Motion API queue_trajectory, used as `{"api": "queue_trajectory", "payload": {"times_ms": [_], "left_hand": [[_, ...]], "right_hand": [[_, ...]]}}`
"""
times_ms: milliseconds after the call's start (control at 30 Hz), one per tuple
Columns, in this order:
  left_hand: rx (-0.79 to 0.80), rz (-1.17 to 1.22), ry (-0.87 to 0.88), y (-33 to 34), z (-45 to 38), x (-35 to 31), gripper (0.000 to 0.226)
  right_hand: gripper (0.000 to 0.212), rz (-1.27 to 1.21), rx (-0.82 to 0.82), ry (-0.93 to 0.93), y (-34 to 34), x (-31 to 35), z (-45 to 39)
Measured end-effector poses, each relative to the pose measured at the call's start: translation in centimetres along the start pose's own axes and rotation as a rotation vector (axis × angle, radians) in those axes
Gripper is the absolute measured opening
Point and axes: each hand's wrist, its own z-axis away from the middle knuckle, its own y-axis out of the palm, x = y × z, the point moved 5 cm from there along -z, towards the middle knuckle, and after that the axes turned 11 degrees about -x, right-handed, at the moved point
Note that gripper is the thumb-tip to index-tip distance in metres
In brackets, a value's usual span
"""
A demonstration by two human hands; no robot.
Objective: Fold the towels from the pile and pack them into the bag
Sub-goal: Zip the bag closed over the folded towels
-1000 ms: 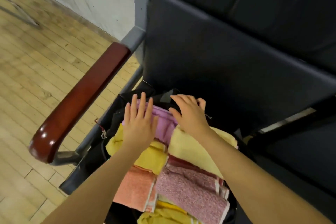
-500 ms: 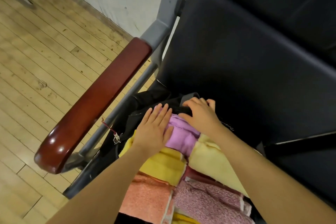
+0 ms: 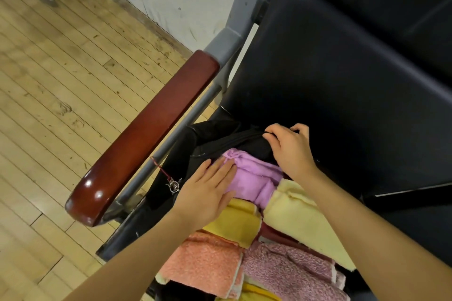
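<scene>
Left hand [image 3: 208, 193] flat, fingers straight, pressing purple towel [image 3: 249, 176] into bag [image 3: 220, 144] | right hand [image 3: 288, 151] beyond it grips bag rim | step: packing | next: likely push deeper, rim held wide.

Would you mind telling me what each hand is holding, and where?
The right hand grips the black bag by its upper opening edge. The left hand holds nothing, pressing flat on the purple towel.

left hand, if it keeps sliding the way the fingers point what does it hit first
Likely the black bag's rim: the left hand lies flat on the lilac towel, fingers aimed up-right at that opening. Depth is unclear.
</scene>
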Motion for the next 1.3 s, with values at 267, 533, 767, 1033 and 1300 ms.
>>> {"api": "queue_trajectory", "payload": {"times_ms": [267,533,767,1033,1300], "left_hand": [[-0.338,-0.066,0.065,-1.1,0.4,-0.3,0.041],[-0.378,0.244,-0.249,-3.4,-3.3,2.8,0.042],[-0.170,0.603,-0.424,-4.7,-4.1,6.2,0.023],[-0.028,0.940,-0.588,-4.5,-5.3,7.2,0.010],[0.010,0.912,-0.656,-3.8,-5.2,7.2,0.016]], "right_hand": [[0.017,-0.079,0.033,0.029,-2.1,0.4,-1.3],[0.019,-0.171,0.112,0.078,-2.7,1.1,0.6],[0.019,0.003,-0.083,-0.190,-1.9,2.7,2.3],[0.061,0.275,-0.045,-0.560,0.1,2.0,6.7],[0.031,0.212,-0.160,-0.536,-1.8,1.8,6.1]]}}
